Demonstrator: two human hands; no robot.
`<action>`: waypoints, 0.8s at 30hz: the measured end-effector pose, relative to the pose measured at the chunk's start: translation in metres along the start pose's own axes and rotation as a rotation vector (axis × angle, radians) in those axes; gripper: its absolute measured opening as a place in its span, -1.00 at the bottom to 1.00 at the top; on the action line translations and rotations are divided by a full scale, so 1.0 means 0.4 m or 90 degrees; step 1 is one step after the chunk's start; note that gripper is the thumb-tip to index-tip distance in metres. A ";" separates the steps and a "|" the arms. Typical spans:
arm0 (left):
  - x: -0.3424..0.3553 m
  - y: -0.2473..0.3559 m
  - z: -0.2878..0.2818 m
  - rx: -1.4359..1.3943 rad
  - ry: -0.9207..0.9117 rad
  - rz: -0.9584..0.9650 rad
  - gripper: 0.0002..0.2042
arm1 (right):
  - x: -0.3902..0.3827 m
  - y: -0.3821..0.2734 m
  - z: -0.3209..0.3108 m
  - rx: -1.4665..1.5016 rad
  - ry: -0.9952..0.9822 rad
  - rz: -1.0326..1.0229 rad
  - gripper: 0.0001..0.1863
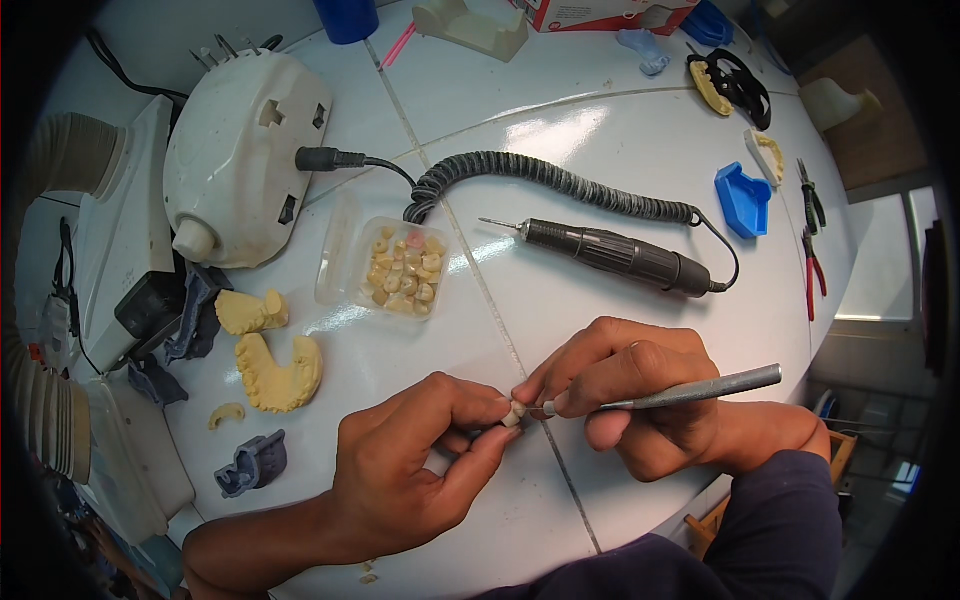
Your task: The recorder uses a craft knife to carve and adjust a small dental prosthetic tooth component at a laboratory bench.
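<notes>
Between thumb and fingertips, my left hand [410,455] pinches a small off-white tooth-like piece [513,414], perhaps a dental crown. My right hand [640,395] grips a slim metal hand instrument [700,388] like a pen. Its thin tip points left and meets or nearly meets the piece; contact is too small to tell. Beyond the left hand stands a clear plastic box [408,312] with its lid open, holding several loose tooth pieces [400,275]. A black rotary handpiece [615,255] with a thin bur lies past my right hand.
A white control unit [250,150] feeds the handpiece through a coiled cord [540,168]. Yellow plaster models [280,375] and a grey impression piece [252,464] lie at left. On the right are a blue tray [742,200], red-handled pliers [814,275] and a black articulator [740,85].
</notes>
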State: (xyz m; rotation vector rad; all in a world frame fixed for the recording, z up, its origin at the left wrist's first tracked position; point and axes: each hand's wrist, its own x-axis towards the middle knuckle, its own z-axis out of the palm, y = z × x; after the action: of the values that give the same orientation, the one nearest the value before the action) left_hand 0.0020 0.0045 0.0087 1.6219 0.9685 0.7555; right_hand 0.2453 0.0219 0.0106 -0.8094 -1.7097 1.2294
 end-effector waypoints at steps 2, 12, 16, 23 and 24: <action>0.000 0.000 0.000 0.004 0.000 0.006 -0.78 | 0.000 0.000 0.000 -0.008 -0.013 -0.005 -0.79; -0.001 -0.002 -0.001 -0.004 -0.002 0.005 -0.77 | -0.001 0.002 0.007 -0.002 0.012 -0.015 -0.79; 0.001 0.002 -0.002 0.006 -0.002 0.015 -0.77 | 0.010 -0.008 -0.021 -0.057 -0.107 -0.014 -0.65; -0.001 0.001 0.000 -0.004 0.002 0.002 -0.77 | 0.003 -0.004 -0.012 -0.039 -0.081 -0.006 -0.64; 0.000 0.000 0.000 0.000 0.001 0.005 -0.77 | 0.002 -0.002 -0.003 -0.025 -0.040 -0.011 -0.70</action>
State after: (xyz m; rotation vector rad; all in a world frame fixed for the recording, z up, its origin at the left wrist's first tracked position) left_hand 0.0020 0.0044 0.0088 1.6258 0.9628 0.7622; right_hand 0.2458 0.0229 0.0116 -0.7853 -1.7935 1.2250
